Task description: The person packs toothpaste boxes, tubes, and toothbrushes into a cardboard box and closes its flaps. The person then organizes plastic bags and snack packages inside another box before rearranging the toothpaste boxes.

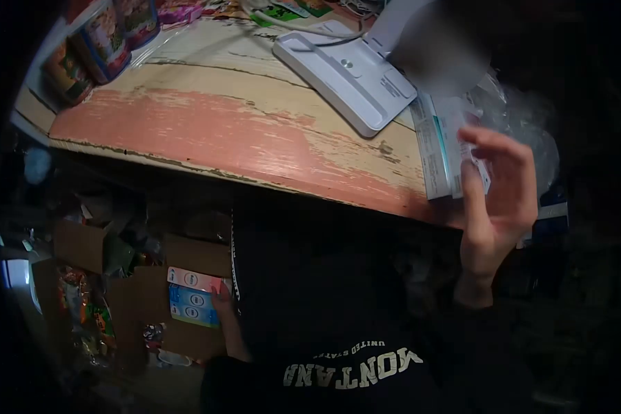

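Note:
At the lower left, my left hand [226, 310] is closed on the right end of a stack of small boxes [193, 298], coloured pink, blue and green, in front of an open cardboard box [138, 303]. My right hand [500, 186] is raised at the table's right edge, thumb and fingers apart in a curve. Just beside its fingertips stand white cartons [435, 155], one with a teal stripe; whether the fingertips touch them I cannot tell.
A white plastic stand [352, 79] with a cable lies on the worn wooden table [207, 131]. Printed tubs [103, 41] stand at the back left, colourful packets [283, 14] along the back. Clear plastic wrap [524, 124] is at the right. A blurred grey shape covers the upper right.

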Demonstrator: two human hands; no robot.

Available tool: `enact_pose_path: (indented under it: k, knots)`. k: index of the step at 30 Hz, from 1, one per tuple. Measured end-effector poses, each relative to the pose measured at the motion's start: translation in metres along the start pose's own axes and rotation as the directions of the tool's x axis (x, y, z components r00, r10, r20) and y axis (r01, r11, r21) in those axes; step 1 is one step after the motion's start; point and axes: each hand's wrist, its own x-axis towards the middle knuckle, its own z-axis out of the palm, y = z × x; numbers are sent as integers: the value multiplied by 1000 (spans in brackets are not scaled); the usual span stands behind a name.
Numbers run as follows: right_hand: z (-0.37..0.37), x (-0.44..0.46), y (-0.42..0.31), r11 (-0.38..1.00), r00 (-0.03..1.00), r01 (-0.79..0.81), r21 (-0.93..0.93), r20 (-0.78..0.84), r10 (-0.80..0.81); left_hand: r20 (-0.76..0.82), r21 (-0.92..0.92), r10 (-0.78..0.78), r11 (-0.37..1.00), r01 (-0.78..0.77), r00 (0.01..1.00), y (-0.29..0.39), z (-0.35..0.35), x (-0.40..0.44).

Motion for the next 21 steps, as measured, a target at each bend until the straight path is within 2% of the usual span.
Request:
enact_pose_path:
  k: [1,2,3,4,6,7,9,10,11,12,13,14,15,16,17,19,20,21]
  knots:
    - [-5,6,6,995,993,26,-96,-115,-37,30,-193,-47,980,52,998,4,0,6]
    - [-12,8,11,980,971,44,-192,-221,-87,41,55,-62,997,60,997,8,-4,3]
    - [-23,9,14,921,949,25,-389,-280,-143,40,298,-77,953,62,996,22,0,-8]
    - [-31,7,15,921,946,21,-389,-290,-144,31,523,-89,850,60,996,38,3,-22]
    - [-42,-1,15,899,934,-301,-317,-289,211,-2,867,-102,496,52,995,51,3,-34]
    - [-41,-3,13,900,931,-303,-314,-297,210,-27,941,-110,332,62,994,55,1,-34]
    - [-34,-8,12,853,918,-396,-342,-115,380,-151,923,-152,333,195,977,59,-1,-23]
    - [-30,-9,21,857,976,-216,-467,-81,202,-281,767,-206,538,348,937,62,-1,-12]
    - [-31,-8,23,859,974,-225,-461,-91,207,-406,346,-344,800,491,847,68,-3,1]
    - [-31,-6,22,780,981,-163,-604,-12,196,-489,-101,-457,876,472,743,77,-3,12]
    - [-33,-3,24,682,978,-86,-726,71,198,-525,-383,-543,838,389,655,86,-4,22]
    - [-38,5,24,687,977,-92,-721,69,203,-531,-427,-539,837,343,654,101,0,23]
    - [-43,19,24,660,865,-244,-710,149,479,-534,-451,-529,838,307,660,116,9,25]
    - [-45,31,28,594,675,-376,-711,229,702,-524,-438,-497,854,282,691,135,25,18]
    - [-46,39,35,604,678,-377,-702,235,696,-514,-426,-465,868,256,721,154,42,10]
    - [-51,51,50,695,707,-269,-667,354,613,-487,-383,-381,902,200,786,173,49,10]
    - [-48,56,62,699,709,-285,-656,346,614,-468,-366,-326,917,155,821,173,49,17]
    - [-42,58,76,781,792,-165,-602,391,469,-445,-353,-273,929,114,853,184,58,16]
